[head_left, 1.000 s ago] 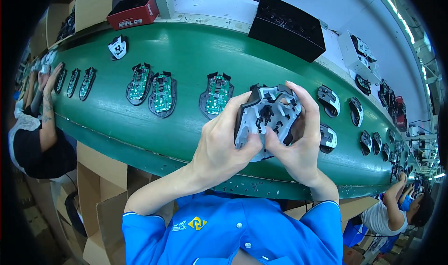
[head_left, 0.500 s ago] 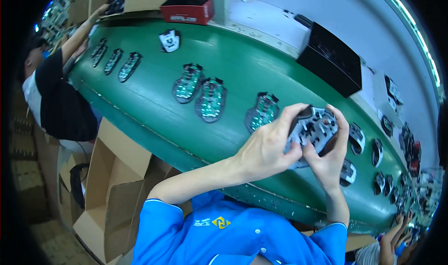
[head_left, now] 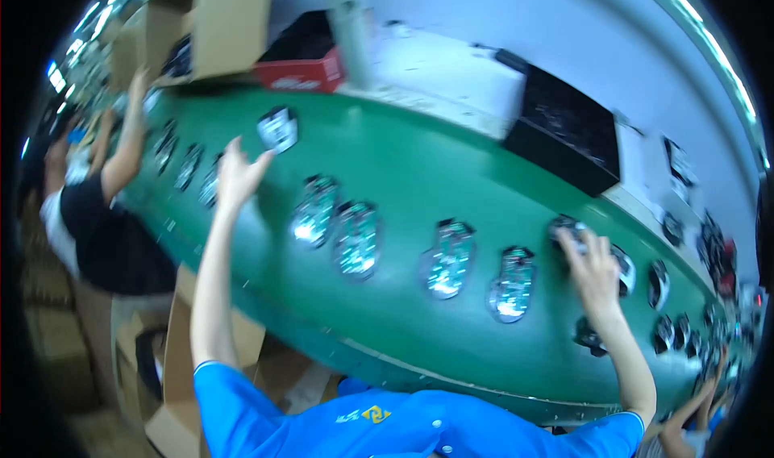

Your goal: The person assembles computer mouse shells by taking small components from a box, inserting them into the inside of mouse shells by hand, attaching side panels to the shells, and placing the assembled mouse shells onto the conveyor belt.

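My left hand (head_left: 239, 174) is stretched out over the left of the green bench, its fingers spread and holding nothing. Just beyond its fingertips lies a white and black mouse shell (head_left: 278, 129). At the right, my right hand (head_left: 595, 268) has its fingers around a dark mouse shell (head_left: 566, 226) on the bench; blur softens the grip. Between my arms lie mouse bases with green circuit boards, including one (head_left: 513, 285) near my right hand, another (head_left: 448, 260) left of it, and a pair (head_left: 356, 240) farther left.
More shells (head_left: 659, 285) line the bench's right end. A black box (head_left: 564, 127) and a red box (head_left: 302, 72) stand along the back. Cardboard cartons (head_left: 181, 337) sit below the front edge at left. A co-worker (head_left: 105, 224) reaches over the far left; other arms show lower right.
The mouse shell I held in both hands is now at the bench under my right hand. My left hand has let go and swung far left. Another circuit-board base has come into view.
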A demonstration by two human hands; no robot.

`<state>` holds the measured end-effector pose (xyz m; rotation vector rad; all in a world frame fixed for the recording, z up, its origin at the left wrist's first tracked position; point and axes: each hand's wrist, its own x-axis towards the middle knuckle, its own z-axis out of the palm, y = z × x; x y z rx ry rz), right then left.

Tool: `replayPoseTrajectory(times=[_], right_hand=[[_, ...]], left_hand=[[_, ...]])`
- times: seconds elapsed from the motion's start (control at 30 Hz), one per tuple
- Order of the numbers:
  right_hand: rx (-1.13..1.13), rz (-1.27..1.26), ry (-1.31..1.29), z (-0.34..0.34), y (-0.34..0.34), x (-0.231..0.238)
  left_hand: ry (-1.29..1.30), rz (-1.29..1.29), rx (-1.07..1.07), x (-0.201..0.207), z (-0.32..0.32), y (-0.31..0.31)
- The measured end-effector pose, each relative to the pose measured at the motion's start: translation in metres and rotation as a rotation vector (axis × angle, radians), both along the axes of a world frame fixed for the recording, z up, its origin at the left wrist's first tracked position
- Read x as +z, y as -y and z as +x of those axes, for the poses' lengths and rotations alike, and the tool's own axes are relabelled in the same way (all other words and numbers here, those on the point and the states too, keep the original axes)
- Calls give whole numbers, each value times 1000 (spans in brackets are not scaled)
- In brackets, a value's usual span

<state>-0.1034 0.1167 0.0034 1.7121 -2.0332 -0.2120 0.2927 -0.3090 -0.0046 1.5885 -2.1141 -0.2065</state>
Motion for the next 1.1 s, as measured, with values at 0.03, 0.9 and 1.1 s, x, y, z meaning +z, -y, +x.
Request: replayPoseTrajectory(times=[0.03,0.9,1.1], right_hand=[[-39,41,137,13,1,6],[-107,78,307,-144,228,1],[-192,61,464,-150,246,6]], left_hand=[[51,20,52,-4,8,27],[319,17,-443,17,-102,-27],[36,48,-509,7,-99,7]])
